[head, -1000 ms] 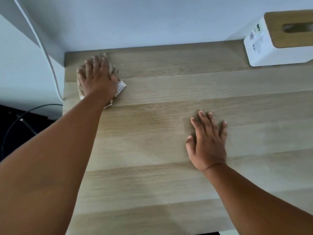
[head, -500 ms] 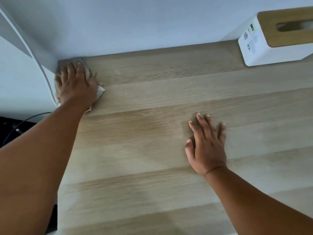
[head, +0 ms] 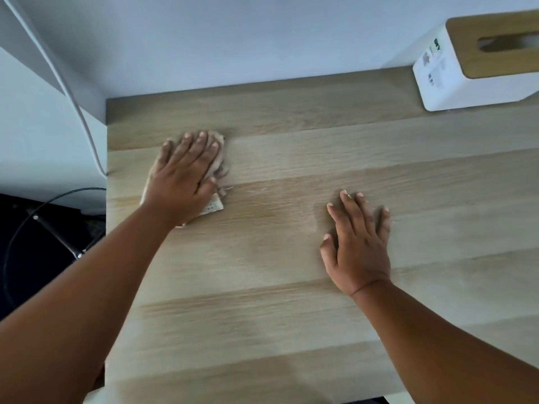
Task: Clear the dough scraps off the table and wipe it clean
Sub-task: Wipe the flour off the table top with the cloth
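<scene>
You're well into the wiping part by the look of it. Your left hand (head: 186,173) is pressing a beige cloth (head: 217,170) flat on the counter (head: 291,316), fingers straight and spread over it, near the left edge and a bit in from the far left corner. So the grip there is flat and wide, pushing rather than clutching. Your right hand (head: 357,246) lies flat on bare wood around the middle, fingers spread, holding nothing.

I can't spot any dough scraps anywhere, so that bit seems done. There are faint streaks and a pale smear just right of the cloth, maybe damp, can't tell. I'd guess the right side is left to do, up toward the tissue box (head: 478,62) in the far right corner.
</scene>
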